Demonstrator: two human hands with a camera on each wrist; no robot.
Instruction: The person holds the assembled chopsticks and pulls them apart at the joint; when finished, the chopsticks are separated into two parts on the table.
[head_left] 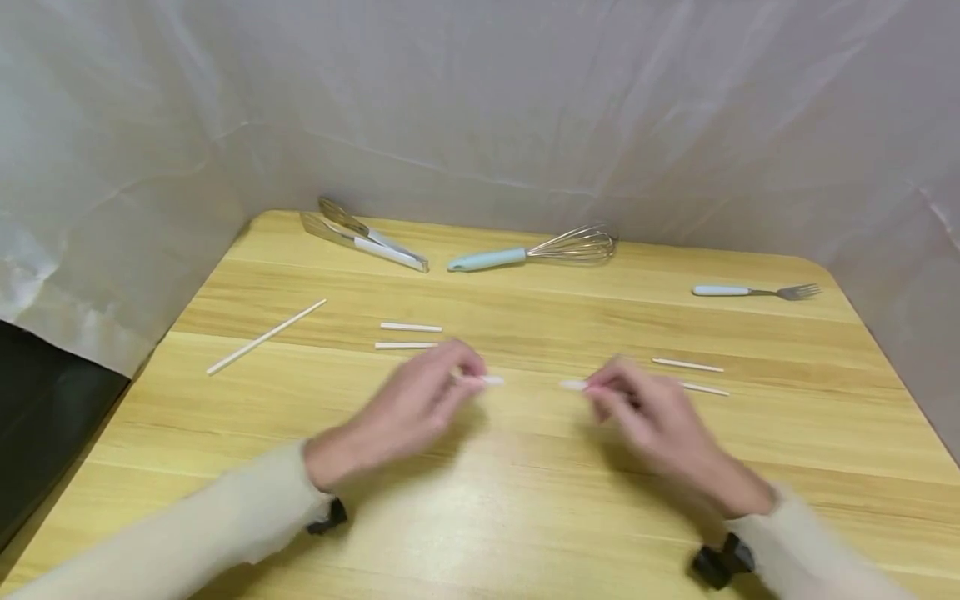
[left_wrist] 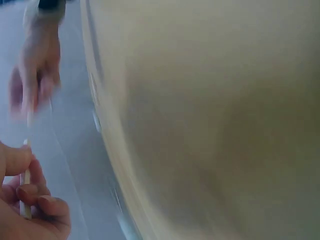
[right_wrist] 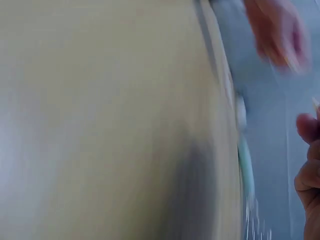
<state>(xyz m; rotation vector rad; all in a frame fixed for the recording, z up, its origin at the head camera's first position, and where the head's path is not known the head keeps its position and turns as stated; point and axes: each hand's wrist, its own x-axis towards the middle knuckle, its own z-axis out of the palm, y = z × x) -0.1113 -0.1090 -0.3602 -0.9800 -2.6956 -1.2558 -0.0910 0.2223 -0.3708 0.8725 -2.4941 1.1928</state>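
Observation:
My left hand [head_left: 416,400] pinches a short white stick piece [head_left: 492,380] between thumb and fingers. Its pale shaft [left_wrist: 23,206] runs along the curled fingers in the left wrist view. Opposite it, my right hand [head_left: 656,417] pinches another short white stick piece [head_left: 573,385]. The two tips point toward each other with a gap between them, above the table's middle. Two short white sticks [head_left: 409,327] lie just beyond the left hand. Two more short sticks [head_left: 688,364] lie beside the right hand, one partly hidden by it.
A longer white chopstick [head_left: 266,337] lies slanted at the left of the wooden table [head_left: 465,517]. Along the back lie tongs [head_left: 375,243] and a whisk [head_left: 491,259] with a light blue handle. A fork [head_left: 722,291] is at the right. Pale sheeting [head_left: 480,100] hangs behind.

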